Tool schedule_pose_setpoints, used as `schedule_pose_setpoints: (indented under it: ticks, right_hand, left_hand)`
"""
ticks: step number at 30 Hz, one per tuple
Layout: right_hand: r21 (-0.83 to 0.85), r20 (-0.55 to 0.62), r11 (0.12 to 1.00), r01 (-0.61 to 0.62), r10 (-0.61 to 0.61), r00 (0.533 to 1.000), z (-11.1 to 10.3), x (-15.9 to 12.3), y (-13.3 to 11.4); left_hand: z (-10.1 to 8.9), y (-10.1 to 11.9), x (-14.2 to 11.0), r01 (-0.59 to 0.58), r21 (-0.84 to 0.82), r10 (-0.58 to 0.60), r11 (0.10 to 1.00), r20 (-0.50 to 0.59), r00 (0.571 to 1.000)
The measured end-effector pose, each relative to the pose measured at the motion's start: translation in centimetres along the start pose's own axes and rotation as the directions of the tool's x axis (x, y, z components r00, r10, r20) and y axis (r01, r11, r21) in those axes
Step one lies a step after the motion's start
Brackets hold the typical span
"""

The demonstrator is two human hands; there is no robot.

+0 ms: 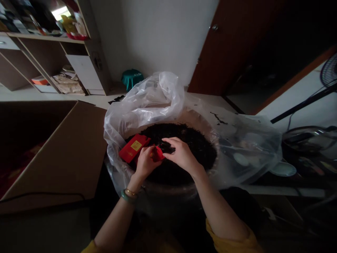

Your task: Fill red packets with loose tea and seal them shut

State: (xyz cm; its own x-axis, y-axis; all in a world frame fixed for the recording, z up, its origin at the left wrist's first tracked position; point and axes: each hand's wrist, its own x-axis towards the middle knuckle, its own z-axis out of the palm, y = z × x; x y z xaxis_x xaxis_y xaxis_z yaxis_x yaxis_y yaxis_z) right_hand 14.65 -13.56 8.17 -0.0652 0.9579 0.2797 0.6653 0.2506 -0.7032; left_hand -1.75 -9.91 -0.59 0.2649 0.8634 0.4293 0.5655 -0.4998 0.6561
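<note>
While the left hand [146, 161] holds a red packet [159, 153] above a dark heap [196, 142], the right hand [182, 154], thumb and forefinger parted, reaches its edge.

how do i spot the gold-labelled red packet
Find the translucent plastic bag around a dark, loose heap. At the heap's left edge, beside the left hand, lies the red packet. Its square gold label distinguishes it from the red piece that hand holds.
</note>
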Motion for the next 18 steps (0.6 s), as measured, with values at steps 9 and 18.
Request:
schedule_pose_setpoints:
  ticks: [9,18]
  right_hand:
    - [-0.181,0.158,0.982,-0.054,0.084,0.984,0.8,0.0,-1.1]
    - [-0.164,-0.002,0.967,-0.194,0.196,0.981,0.1,-0.8,0.9]
  left_hand:
    - [0.7,0.1,-0.3,0.022,-0.067,-0.024,0.997,-0.026,0.999]
    - [0.6,-0.2,-0.5,0.076,-0.146,-0.081,0.986,-0.025,0.996]
